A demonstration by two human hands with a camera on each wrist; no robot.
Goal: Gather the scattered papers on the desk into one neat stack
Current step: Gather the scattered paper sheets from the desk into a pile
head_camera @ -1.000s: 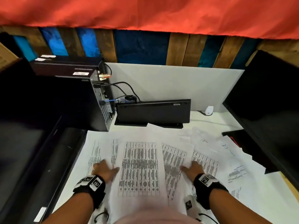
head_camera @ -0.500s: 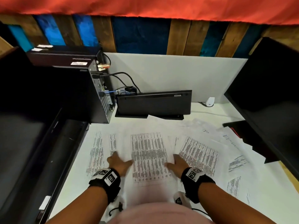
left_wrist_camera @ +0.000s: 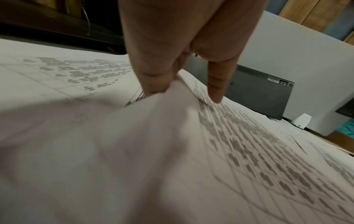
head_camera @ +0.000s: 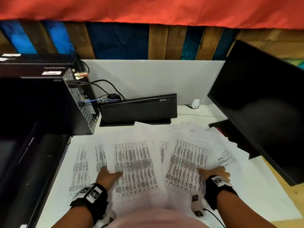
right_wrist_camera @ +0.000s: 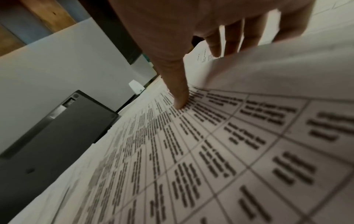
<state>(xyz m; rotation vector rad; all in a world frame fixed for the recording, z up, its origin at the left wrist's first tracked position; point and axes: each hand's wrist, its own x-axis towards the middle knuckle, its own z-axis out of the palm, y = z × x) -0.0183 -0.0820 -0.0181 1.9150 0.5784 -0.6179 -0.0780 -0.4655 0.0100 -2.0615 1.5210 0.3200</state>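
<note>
Several white printed sheets lie scattered and overlapping on the white desk (head_camera: 256, 191). A middle sheet (head_camera: 134, 167) with a dense table lies in front of me, and a similar right sheet (head_camera: 187, 163) lies beside it. My left hand (head_camera: 110, 173) pinches the middle sheet's (left_wrist_camera: 229, 136) left edge. Its thumb (left_wrist_camera: 216, 94) is on top, its fingers (left_wrist_camera: 153, 84) are behind the raised edge. My right hand (head_camera: 212, 171) pinches the right sheet's (right_wrist_camera: 210, 144) right edge, thumb (right_wrist_camera: 180, 103) on the print, fingers (right_wrist_camera: 229, 42) behind the lifted edge. More sheets (head_camera: 225, 157) spread toward the right.
A black keyboard (head_camera: 138, 109) stands on edge against the white partition. A black computer tower (head_camera: 49, 102) with cables is at the back left. A black monitor (head_camera: 256, 99) and its base (head_camera: 220, 127) crowd the right, over some sheets. A small white device (head_camera: 195, 103) sits behind.
My right hand has moved right, from the gap between the two table sheets to the right sheet's far edge. My left hand stays at the middle sheet's left edge.
</note>
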